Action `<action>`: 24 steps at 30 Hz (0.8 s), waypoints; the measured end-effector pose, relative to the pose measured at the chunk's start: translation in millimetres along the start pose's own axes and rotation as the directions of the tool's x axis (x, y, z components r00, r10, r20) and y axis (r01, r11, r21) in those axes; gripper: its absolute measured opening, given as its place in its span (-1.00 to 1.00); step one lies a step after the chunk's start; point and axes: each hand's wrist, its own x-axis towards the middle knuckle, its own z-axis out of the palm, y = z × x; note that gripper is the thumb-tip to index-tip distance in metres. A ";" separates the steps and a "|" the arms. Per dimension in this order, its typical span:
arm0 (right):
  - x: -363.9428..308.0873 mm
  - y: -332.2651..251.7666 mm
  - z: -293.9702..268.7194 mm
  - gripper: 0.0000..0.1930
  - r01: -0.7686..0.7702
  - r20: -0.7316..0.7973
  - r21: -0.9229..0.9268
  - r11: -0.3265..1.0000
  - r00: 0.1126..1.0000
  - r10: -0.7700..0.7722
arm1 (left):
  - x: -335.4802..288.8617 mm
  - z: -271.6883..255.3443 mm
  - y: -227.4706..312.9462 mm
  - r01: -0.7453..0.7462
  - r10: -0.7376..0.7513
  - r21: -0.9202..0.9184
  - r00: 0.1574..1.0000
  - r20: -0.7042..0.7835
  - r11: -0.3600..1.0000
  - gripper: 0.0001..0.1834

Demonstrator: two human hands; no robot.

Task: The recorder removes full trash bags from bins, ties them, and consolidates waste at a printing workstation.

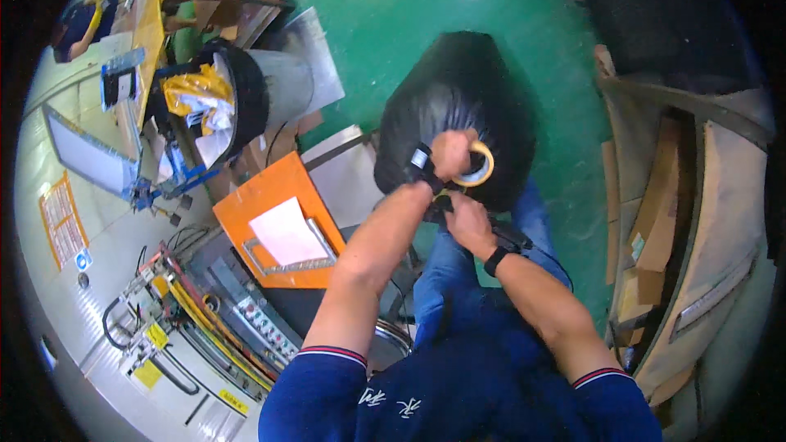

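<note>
A full black plastic bag (442, 82) stands on the floor right in front of my legs. My left hand (450, 154) is closed on a roll of yellowish tape (490, 170), which sits at the bag's near side. Just below it, my right hand (471, 225) is closed around what looks like the bag's gathered neck. A small yellowish strip shows between the two hands, though its detail is too fine to make out. My fingers are partly hidden by the backs of my hands.
On my left, an orange board (278, 172) carries a pale sheet (286, 231) and a metal frame, beside a machine with buttons (258, 319). Beyond stands a dark bin (250, 86) with yellow and white scraps. A wooden rack (725, 196) with cardboard stands on my right.
</note>
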 end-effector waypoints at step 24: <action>7.5 -24.0 0.9 -0.68 0.105 0.149 -0.247 0.963 0.986 -0.069 | -176.1 -12.3 -64.4 0.130 -0.601 -0.694 0.628 -0.495 0.708 -0.87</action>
